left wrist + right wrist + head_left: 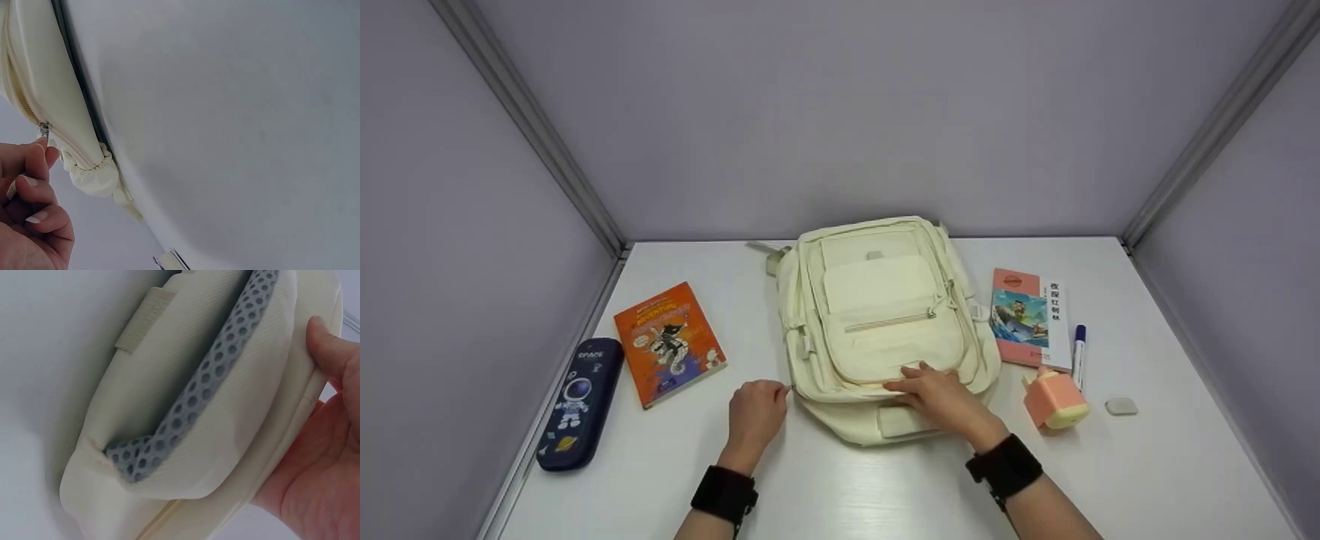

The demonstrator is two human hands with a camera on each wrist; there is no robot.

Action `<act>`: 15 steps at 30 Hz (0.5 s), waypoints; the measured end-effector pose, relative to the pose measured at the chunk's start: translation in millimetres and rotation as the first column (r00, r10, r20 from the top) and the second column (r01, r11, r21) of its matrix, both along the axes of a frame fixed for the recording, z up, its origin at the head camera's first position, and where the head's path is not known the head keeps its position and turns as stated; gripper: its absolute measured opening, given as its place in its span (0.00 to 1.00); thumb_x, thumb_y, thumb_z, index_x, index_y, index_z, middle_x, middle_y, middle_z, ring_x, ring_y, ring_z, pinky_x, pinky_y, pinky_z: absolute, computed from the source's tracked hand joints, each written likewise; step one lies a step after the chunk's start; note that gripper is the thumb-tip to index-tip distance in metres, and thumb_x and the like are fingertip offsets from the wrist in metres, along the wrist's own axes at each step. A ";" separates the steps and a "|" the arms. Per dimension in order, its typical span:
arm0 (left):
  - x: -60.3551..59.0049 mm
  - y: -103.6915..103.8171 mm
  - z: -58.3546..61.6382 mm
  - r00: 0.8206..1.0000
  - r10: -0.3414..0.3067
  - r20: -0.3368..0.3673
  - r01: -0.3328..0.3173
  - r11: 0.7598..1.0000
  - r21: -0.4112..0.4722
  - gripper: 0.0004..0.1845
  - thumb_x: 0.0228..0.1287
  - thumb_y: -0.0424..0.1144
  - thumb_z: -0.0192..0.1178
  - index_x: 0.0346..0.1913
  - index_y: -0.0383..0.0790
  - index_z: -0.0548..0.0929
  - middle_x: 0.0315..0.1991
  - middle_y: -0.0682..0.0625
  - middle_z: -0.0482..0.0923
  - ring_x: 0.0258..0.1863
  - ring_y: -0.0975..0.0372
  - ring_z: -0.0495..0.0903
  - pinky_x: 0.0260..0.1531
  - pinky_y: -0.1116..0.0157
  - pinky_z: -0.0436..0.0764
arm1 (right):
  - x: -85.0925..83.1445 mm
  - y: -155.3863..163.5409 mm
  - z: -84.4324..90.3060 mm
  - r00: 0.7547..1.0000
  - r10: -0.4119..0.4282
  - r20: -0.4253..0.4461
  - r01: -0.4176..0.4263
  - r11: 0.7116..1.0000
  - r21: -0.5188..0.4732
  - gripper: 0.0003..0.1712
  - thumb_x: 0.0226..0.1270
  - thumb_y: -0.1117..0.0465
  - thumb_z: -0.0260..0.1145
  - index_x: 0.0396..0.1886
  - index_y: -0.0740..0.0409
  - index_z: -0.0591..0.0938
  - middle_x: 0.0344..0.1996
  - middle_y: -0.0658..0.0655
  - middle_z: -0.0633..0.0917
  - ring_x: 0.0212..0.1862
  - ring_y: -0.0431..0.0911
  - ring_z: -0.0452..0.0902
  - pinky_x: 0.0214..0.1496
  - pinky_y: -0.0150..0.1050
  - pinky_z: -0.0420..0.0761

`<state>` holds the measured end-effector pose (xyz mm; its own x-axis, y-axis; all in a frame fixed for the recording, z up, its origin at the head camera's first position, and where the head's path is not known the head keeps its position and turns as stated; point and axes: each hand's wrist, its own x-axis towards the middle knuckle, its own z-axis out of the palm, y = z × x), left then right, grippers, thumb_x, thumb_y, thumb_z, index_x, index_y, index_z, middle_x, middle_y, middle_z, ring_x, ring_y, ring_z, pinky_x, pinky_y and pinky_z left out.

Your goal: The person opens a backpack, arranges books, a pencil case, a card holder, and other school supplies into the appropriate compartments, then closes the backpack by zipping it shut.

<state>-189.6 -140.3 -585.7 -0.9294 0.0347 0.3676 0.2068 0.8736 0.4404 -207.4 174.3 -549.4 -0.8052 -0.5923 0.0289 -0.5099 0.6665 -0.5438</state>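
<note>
A cream backpack (pixel 877 289) lies on the white table, its front pockets facing up. At the bag's near left corner, my left hand (pixel 756 412) pinches a small metal zipper pull (pixel 45 133) between thumb and finger. Zipper teeth run upward from the pull in the left wrist view. My right hand (pixel 943 399) rests on the near end of the bag, fingers stretched over its front. Seen from the right wrist, the thumb (pixel 329 346) presses the cream fabric, beside a padded strip edged with grey mesh (pixel 197 394).
On the left lie an orange book (pixel 669 345) and a dark blue astronaut pencil case (pixel 581 405). Right of the bag are a pink-and-white book (pixel 1027 319), a blue-capped marker (pixel 1079 356), a pink-and-yellow pencil sharpener (pixel 1056 400) and a grey-white eraser (pixel 1122 406). Walls enclose the back and sides.
</note>
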 end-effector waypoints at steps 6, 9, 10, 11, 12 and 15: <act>-13.3 -1.3 0.3 0.999 0.027 0.019 -0.026 0.998 -0.058 0.07 0.58 0.32 0.69 0.23 0.36 0.88 0.21 0.47 0.82 0.23 0.53 0.82 0.23 0.55 0.79 | 0.9 1.0 -1.3 1.000 0.011 -0.020 -0.011 1.000 -0.003 0.18 0.72 0.56 0.62 0.59 0.46 0.83 0.63 0.67 0.75 0.66 0.71 0.63 0.53 0.82 0.51; -21.4 -1.9 1.4 0.999 0.040 0.034 -0.037 0.994 -0.098 0.09 0.58 0.32 0.68 0.22 0.35 0.87 0.20 0.45 0.81 0.22 0.50 0.82 0.22 0.54 0.79 | 1.1 1.7 -2.3 0.999 0.017 -0.033 -0.016 1.000 0.004 0.18 0.72 0.55 0.62 0.59 0.46 0.83 0.63 0.66 0.75 0.66 0.71 0.63 0.53 0.82 0.51; -24.3 -2.1 1.7 0.998 0.046 0.039 -0.042 0.993 -0.112 0.09 0.59 0.32 0.68 0.22 0.35 0.86 0.20 0.45 0.81 0.22 0.50 0.82 0.22 0.53 0.79 | 1.2 1.8 -2.4 0.999 0.016 -0.033 -0.016 1.000 0.003 0.18 0.72 0.56 0.62 0.59 0.46 0.83 0.63 0.66 0.75 0.66 0.71 0.63 0.53 0.82 0.51; -27.2 -2.4 2.1 0.998 0.050 0.042 -0.044 0.991 -0.127 0.09 0.58 0.32 0.67 0.22 0.35 0.86 0.20 0.44 0.81 0.22 0.49 0.82 0.21 0.53 0.78 | 1.2 1.9 -2.5 0.999 0.015 -0.033 -0.015 1.000 0.003 0.18 0.72 0.56 0.62 0.59 0.46 0.83 0.63 0.66 0.75 0.65 0.71 0.63 0.53 0.82 0.50; -30.1 -2.6 2.7 0.998 0.053 0.044 -0.047 0.989 -0.139 0.09 0.58 0.31 0.67 0.21 0.35 0.85 0.19 0.44 0.81 0.21 0.49 0.81 0.21 0.52 0.78 | 1.2 2.0 -2.6 0.999 0.016 -0.032 -0.016 1.000 0.002 0.18 0.72 0.56 0.62 0.59 0.46 0.83 0.63 0.66 0.75 0.65 0.71 0.63 0.53 0.82 0.50; -39.2 -3.2 5.1 0.997 0.061 0.048 -0.051 0.981 -0.185 0.10 0.57 0.30 0.66 0.19 0.35 0.84 0.19 0.43 0.80 0.20 0.48 0.81 0.19 0.52 0.77 | 0.9 2.1 -2.8 1.000 0.017 -0.023 -0.017 1.000 -0.001 0.18 0.72 0.56 0.62 0.59 0.47 0.83 0.63 0.67 0.75 0.65 0.71 0.63 0.53 0.83 0.49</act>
